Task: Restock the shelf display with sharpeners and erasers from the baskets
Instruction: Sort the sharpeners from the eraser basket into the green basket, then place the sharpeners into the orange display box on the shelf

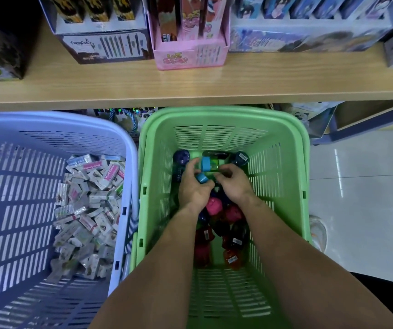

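Green basket [226,115] of sharpeners [214,206], blue basket [48,118] of erasers [91,203]

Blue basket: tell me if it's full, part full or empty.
Part full. The blue basket has wrapped erasers heaped on its floor, well below the rim; the slotted walls above them show bare.

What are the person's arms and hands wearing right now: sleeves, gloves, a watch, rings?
Nothing that shows. The left forearm and right forearm are bare down to the frame's bottom edge, with no sleeve or cuff in view. The left hand and right hand are ungloved; neither wrist has a watch or band, and no ring shows.
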`<state>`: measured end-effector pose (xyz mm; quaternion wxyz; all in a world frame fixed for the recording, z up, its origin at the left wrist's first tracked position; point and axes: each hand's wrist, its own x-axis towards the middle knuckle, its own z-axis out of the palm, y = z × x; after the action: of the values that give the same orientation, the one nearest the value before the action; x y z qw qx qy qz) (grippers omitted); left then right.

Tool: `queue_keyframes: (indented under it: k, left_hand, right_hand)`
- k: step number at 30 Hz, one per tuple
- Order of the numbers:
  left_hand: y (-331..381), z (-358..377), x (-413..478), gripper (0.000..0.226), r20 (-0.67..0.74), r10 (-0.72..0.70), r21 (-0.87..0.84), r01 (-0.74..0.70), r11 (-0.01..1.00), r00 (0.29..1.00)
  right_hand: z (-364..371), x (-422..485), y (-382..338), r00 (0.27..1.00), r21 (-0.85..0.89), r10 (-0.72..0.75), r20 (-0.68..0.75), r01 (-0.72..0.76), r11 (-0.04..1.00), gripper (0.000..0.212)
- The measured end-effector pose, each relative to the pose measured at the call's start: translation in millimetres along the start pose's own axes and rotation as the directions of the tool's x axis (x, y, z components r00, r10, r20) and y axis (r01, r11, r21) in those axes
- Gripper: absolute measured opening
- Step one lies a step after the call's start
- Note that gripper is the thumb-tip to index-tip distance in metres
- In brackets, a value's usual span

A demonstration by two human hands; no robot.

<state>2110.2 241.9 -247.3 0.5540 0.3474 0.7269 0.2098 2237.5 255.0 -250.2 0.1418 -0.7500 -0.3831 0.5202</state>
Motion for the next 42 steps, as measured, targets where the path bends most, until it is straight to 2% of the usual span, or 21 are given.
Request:
queue_keyframes:
  k: [3,6,10,12,18,22,27,32,35,37,39,42]
  left_hand:
    - [1.6,1.6,4.7,0.066,0.067,-0.005,0.058,0.001,0.998,0.998]
    - [3.1,3.2,10.5,0.057,0.075,-0.012,-0.026,0.014,1.0,0.997]
    - [8.7,7.6,16.8,0.078,0.119,-0.02,-0.12,0.035,0.992,0.993]
    - [9.9,7.9,18.9,0.077,0.142,-0.04,-0.149,0.061,0.987,0.989]
    - [8.2,10.4,20.2,0.037,0.095,-0.084,-0.213,0.103,0.972,0.992]
    - [13.1,8.5,16.2,0.032,0.031,-0.088,-0.221,0.093,0.971,0.996]
    - [31.7,-8.8,-5.8,0.034,0.012,0.007,-0.214,-0.005,0.977,1.0]
    - [67.6,-43.6,-47.6,0.039,0.056,0.051,-0.315,-0.031,0.949,0.997]
    - [95.9,-71.0,-77.3,0.041,0.052,0.137,-0.302,-0.116,0.946,0.989]
    - [115.0,-95.7,-99.8,0.04,0.04,0.214,-0.273,-0.195,0.942,0.976]
    - [128.7,-117.0,-113.5,0.041,0.046,0.29,-0.196,-0.276,0.941,0.956]
    - [148.4,-159.0,-138.5,0.043,0.06,0.379,-0.089,-0.373,0.923,0.923]
  right_hand:
    - [-1.5,-1.0,-2.0,0.998,0.101,0.028,-0.054,-0.022,0.995,0.025]
    - [-1.3,-2.9,-1.3,0.992,0.187,0.039,-0.124,-0.015,0.982,0.031]
    - [3.8,-8.1,-2.4,0.988,0.334,0.036,-0.153,0.017,0.942,0.041]
    - [3.5,-9.9,-3.7,0.99,0.405,0.058,-0.127,-0.001,0.914,0.042]
    - [-0.2,-3.4,-5.8,0.996,0.387,0.036,-0.084,-0.001,0.922,0.031]
    - [-4.1,-7.1,-9.6,0.987,0.507,0.102,-0.121,-0.027,0.861,0.027]
    - [-6.3,-33.2,-24.6,0.979,0.595,0.115,-0.166,0.007,0.803,0.035]
    - [-12.5,-82.1,-62.3,0.99,0.754,0.089,-0.11,0.024,0.656,0.026]
    - [-23.5,-114.7,-89.8,0.996,0.728,-0.027,-0.08,0.078,0.681,0.031]
    - [-32.8,-138.3,-107.6,0.992,0.754,-0.092,-0.084,0.124,0.645,0.031]
    - [-40.4,-153.2,-118.4,0.985,0.754,-0.147,-0.089,0.163,0.636,0.03]
    - [-46.7,-182.5,-135.9,0.969,0.696,-0.23,-0.093,0.228,0.681,0.025]
